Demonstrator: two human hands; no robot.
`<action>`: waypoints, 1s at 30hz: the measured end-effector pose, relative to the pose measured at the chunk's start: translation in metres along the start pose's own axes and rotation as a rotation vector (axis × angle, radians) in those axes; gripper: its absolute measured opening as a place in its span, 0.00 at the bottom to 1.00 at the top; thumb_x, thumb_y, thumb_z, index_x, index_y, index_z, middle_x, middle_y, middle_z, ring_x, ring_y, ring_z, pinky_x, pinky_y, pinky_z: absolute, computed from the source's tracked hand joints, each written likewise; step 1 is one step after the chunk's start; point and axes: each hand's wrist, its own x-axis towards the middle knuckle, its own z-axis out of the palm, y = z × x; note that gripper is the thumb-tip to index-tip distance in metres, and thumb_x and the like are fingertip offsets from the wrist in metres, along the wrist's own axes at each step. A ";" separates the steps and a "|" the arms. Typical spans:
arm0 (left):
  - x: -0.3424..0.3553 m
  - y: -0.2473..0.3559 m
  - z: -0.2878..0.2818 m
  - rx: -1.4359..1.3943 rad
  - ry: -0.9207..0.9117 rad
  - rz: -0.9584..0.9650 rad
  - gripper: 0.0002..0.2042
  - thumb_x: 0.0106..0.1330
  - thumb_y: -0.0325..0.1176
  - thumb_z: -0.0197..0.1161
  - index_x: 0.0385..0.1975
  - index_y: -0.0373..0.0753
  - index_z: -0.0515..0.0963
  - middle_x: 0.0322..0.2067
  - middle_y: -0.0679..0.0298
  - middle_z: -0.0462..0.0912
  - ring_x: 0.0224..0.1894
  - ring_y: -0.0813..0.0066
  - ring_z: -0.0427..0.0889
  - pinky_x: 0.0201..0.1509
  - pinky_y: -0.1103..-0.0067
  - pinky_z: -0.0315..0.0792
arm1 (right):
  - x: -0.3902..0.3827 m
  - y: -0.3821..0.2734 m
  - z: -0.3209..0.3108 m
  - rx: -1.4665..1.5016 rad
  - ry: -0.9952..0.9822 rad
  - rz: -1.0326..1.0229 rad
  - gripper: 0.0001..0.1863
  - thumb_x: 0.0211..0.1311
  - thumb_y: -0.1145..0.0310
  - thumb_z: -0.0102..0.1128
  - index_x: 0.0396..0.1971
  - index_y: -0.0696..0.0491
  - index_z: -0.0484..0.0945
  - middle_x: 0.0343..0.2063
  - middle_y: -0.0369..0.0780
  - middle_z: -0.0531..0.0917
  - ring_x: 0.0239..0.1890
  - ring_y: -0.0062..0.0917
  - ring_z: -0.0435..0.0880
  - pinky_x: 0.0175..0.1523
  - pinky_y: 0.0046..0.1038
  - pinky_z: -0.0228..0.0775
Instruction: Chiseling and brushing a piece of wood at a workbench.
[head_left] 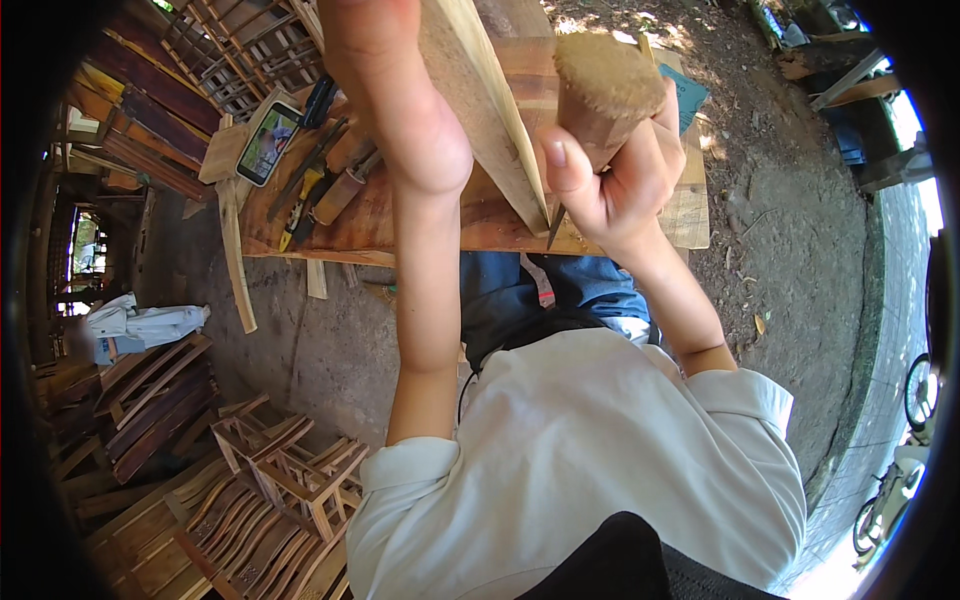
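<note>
The pale wooden board (pixel 490 110) stands on edge over the plank workbench (pixel 420 225), its long axis slanting from the top of the picture down and to the right until its lower end meets the bench just beside the right hand (pixel 610 175); a thin dark blade, seemingly a chisel (pixel 555 228), pokes from below that hand and touches the board's lower corner. The right hand is clenched around a stout wooden mallet (pixel 605 85), whose round fibrous head sits above and slightly right of the board's edge, so the board lies directly left of that grip. The left hand (pixel 375 25) is mostly cut off by the top edge; its forearm runs up alongside the board's left face, and whether its fingers close on the board cannot be told. The right hand is the nearer one to the contact point at the board's foot. Further left on the bench lie several hand tools (pixel 320 185) with yellow and brown handles, then a phone (pixel 268 142) with a lit screen propped on a small block. Behind the mallet a flat teal-blue card or packet (pixel 690 95) lies on the bench's far corner. Farther away, on the floor at the left, stacks of unfinished chair frames (pixel 290 470) and a white sack (pixel 140 325) lie
</note>
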 end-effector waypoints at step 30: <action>0.006 -0.002 -0.025 0.013 -0.073 -0.127 0.39 0.62 0.61 0.48 0.61 0.31 0.58 0.55 0.54 0.68 0.57 0.66 0.66 0.61 0.70 0.59 | -0.046 0.010 -0.011 0.213 -0.086 0.229 0.18 0.51 0.57 0.64 0.26 0.57 0.73 0.20 0.39 0.75 0.24 0.35 0.66 0.31 0.32 0.59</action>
